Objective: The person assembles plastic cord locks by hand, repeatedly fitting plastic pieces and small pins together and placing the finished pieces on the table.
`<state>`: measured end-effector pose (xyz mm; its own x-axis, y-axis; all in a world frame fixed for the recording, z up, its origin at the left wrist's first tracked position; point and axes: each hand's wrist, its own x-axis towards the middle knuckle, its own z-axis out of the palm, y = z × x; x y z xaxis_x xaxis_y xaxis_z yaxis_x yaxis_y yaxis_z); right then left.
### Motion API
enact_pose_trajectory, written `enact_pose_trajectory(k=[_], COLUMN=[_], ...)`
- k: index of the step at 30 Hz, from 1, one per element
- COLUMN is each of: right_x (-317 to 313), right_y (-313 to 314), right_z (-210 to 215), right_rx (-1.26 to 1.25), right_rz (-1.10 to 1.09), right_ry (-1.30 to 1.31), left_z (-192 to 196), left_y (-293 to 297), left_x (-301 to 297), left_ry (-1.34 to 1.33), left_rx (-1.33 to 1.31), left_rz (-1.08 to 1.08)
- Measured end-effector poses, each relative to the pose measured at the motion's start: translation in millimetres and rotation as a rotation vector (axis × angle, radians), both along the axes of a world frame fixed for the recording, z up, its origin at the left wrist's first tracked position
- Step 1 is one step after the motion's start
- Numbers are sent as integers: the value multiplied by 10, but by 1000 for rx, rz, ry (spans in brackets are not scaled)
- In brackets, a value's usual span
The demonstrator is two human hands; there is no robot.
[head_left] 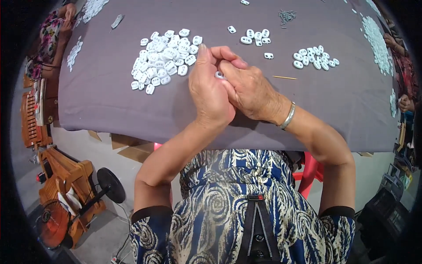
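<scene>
Both my hands are pressed together above the front middle of the table, around a small white cord lock (219,75) that shows only in part between them. My left hand (209,90) is upright, its thumb pointing away from me and its fingers curled round the far side. My right hand (252,88), with a silver bangle at the wrist, folds its fingers and thumb in against the left palm. Just left of them lies a big heap of white two-holed cord lock pieces (162,59). To the right, a wooden toothpick (285,78) rests on the cloth.
Further right lie a small group of oval white pieces (314,57) and another cluster (255,37). Small grey springs (287,17) are piled farther back. A grey cloth (118,101) covers the table. Other people's hands (66,22) work at the left and right edges beside more white heaps.
</scene>
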<state>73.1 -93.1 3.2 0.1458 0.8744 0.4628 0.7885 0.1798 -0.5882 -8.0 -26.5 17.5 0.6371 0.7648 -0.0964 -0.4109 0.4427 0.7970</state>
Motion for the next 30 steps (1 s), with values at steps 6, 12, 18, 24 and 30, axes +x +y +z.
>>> enact_pose_trajectory(k=[6, 12, 18, 24, 30], right_x=[27, 60, 66, 278, 242], right_y=[2, 27, 40, -29, -1], right_z=[40, 34, 26, 44, 63], right_rx=[-91, -112, 20, 11, -45], right_rz=[-11, -5, -58, -184, -208], right_ry=[-51, -141, -53, -28, 138], left_z=[-22, -20, 84, 36, -25], left_y=[30, 56, 0, -59, 80], left_x=[20, 67, 79, -21, 28], left_ry=[-17, -20, -34, 222, 216], left_rx=[-78, -159, -139, 311, 339], left_rz=[-33, 4, 40, -63, -33])
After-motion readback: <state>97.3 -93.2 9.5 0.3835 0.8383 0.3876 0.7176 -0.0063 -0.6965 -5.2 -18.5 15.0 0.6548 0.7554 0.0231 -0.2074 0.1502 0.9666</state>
